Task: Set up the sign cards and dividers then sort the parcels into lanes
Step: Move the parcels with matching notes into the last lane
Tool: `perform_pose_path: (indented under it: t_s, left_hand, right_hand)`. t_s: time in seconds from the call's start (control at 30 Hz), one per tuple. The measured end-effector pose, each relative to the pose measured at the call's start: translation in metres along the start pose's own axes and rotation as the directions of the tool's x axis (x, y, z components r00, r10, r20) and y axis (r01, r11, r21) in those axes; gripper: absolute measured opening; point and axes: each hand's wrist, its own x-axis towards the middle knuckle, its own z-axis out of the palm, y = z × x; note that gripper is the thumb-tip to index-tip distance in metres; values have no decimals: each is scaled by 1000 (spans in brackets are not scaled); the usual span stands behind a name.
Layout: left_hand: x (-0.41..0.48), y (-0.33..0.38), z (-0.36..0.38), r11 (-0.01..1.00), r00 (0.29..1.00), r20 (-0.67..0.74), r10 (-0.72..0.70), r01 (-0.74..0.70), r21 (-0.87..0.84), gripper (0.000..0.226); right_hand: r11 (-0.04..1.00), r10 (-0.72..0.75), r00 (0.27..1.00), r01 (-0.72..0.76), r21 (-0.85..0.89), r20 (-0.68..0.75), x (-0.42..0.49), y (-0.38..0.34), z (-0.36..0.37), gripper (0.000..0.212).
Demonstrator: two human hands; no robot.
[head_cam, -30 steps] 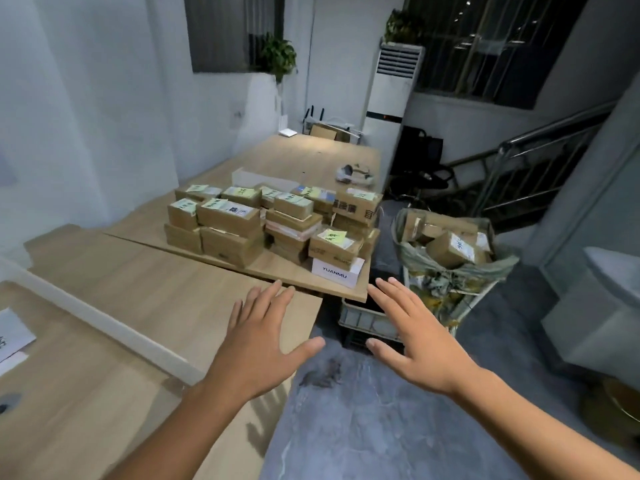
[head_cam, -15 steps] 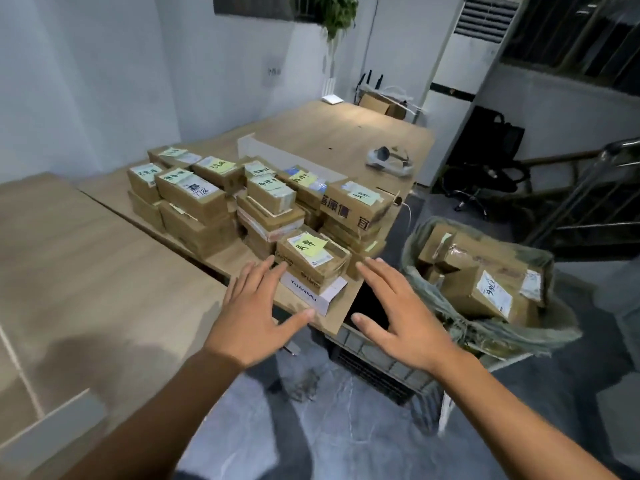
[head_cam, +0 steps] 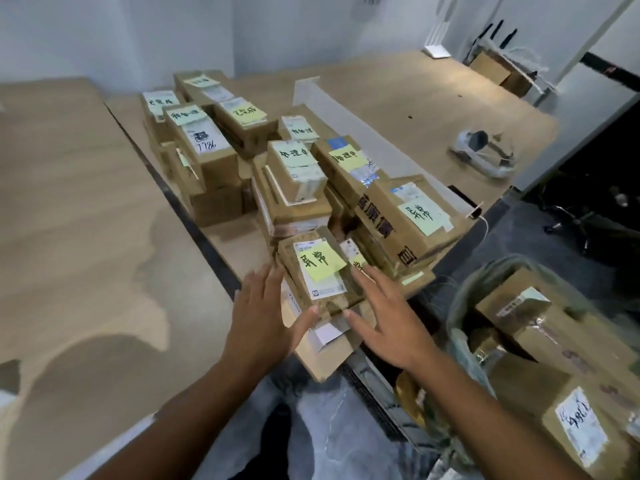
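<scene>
The left hand (head_cam: 263, 320) and right hand (head_cam: 391, 323) are hovering flat, fingers straight and spread, gripping nothing and flanking a small brown cardboard parcel with a yellow sticky note (head_cam: 320, 271). It is lying atop a stack between the 2 hands, its long axis pointing away from the person, far end leaning slightly left. More labelled cardboard boxes (head_cam: 221, 150) are sitting beyond both hands.

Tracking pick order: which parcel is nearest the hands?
The front parcel with the yellow note; the left hand and right hand flank it, others lie farther back.
</scene>
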Motion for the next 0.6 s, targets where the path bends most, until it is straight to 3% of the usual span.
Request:
perform_pose_path:
  t_s: [0.2, 0.33, 0.47, 0.6]
  left_hand:
    - [34, 7, 50, 978, 977, 30, -211, 211, 9, 99]
    - [37, 11, 76, 944, 944, -11, -331, 330, -18, 88]
    - [35, 28, 87, 943, 947, -29, -319, 314, -113, 54]
    - [18, 63, 74, 908, 931, -144, -334, 278, -312, 56]
  right_hand:
    - [996, -55, 995, 60, -60, 82, 67, 47, 9, 76]
    - [994, -111, 963, 108, 27, 246, 88, 69, 32, 81]
    - [974, -199, 953, 165, 158, 230, 92, 80, 41, 82]
    - [932, -316, 935, 274, 236, 161, 87, 72, 19, 82]
